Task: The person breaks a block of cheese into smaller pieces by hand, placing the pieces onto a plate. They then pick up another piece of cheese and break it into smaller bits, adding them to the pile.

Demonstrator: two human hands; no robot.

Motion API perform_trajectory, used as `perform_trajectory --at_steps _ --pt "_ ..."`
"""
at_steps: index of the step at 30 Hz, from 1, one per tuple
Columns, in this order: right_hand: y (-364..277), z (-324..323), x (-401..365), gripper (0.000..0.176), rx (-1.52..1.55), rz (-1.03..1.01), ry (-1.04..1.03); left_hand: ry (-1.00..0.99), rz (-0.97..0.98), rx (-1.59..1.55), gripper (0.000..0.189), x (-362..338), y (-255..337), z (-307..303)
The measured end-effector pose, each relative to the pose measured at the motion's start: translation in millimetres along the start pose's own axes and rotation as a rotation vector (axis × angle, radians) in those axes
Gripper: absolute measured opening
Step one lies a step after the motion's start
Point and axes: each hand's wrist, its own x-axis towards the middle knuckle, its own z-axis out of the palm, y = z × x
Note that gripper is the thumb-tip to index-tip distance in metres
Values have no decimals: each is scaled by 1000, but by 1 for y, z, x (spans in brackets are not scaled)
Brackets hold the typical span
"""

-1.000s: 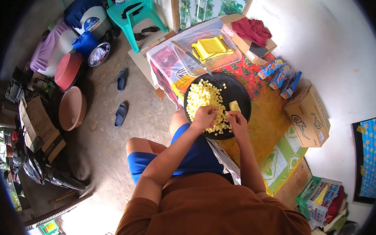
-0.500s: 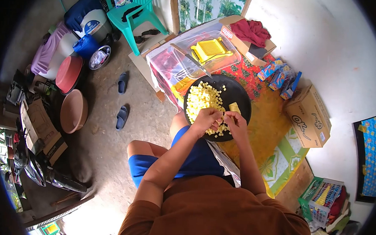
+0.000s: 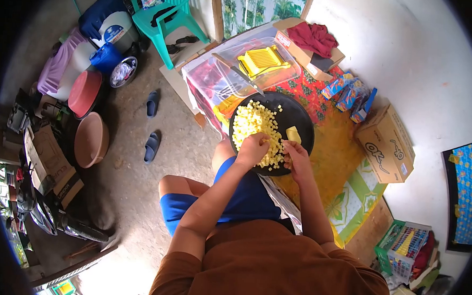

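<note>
A round black tray [image 3: 300, 119] holds a heap of small pale yellow cubes [image 3: 254, 122] on its left side and one larger yellow piece [image 3: 293, 134] on its right. Over the heap's lower part is my left hand [image 3: 254, 149], its fingers bent together on something I cannot make out. My right hand [image 3: 296, 157] is just below the larger piece, fingers pinched on something too small to name. A narrow gap with cubes in it separates the hands.
Beyond the tray, a knife [image 3: 239, 74] lies across a clear plastic container [image 3: 205, 76] near a yellow slotted rack [image 3: 263, 60]. A cardboard box [image 3: 386, 146] and blue packets [image 3: 348, 97] are at the right. Slippers [image 3: 151, 146] lie on the floor.
My left hand has moved slightly left and up, away from my right hand. The gap between them is wider, and my right hand has shifted slightly.
</note>
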Motion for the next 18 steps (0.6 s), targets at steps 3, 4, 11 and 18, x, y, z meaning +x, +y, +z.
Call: perform_trajectory --at_steps 3,4,11,18 --pt "0 3 0 25 -187 -88 -8 23 49 -54 23 -1 -4 -4" --pt "-2 6 0 26 -251 -115 -18 31 76 -68 22 -2 -6 -6" --pt "-5 11 6 32 -234 -46 9 22 -31 -183 22 -24 15 -30" --pt "6 -1 15 34 -388 -115 -51 -63 -93 -369 22 -28 -7 -24"
